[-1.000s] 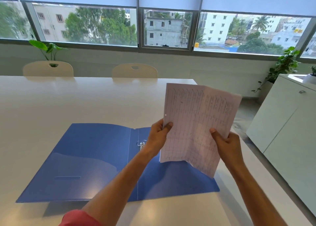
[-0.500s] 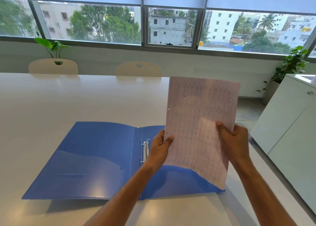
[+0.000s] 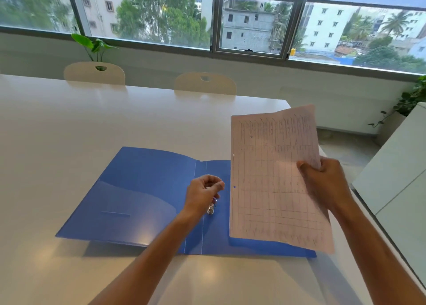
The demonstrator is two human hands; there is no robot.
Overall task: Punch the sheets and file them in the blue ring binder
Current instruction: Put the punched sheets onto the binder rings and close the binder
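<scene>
Head view: the right hand (image 3: 322, 185) pinches the thin gridded sheets (image 3: 274, 180) at their three-o'clock edge, thumb in front, holding them upright over the blue ring binder (image 3: 143, 189), which lies open and glossy on the white table (image 3: 69, 131). The left hand (image 3: 202, 195) curls over the metal rings (image 3: 211, 209), probably gripping them.

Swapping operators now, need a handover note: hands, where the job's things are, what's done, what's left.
Left hand: fingers curled at the ring mechanism of the blue ring binder; whether it grips the rings is not clear.
Right hand: holds the sheets upright over the binder's right half.
Binder lies open on the table.
Done: sheets are punched; holes show along the left edge.
Left: open the rings if shut, thread the sheets on, close the rings.
</scene>
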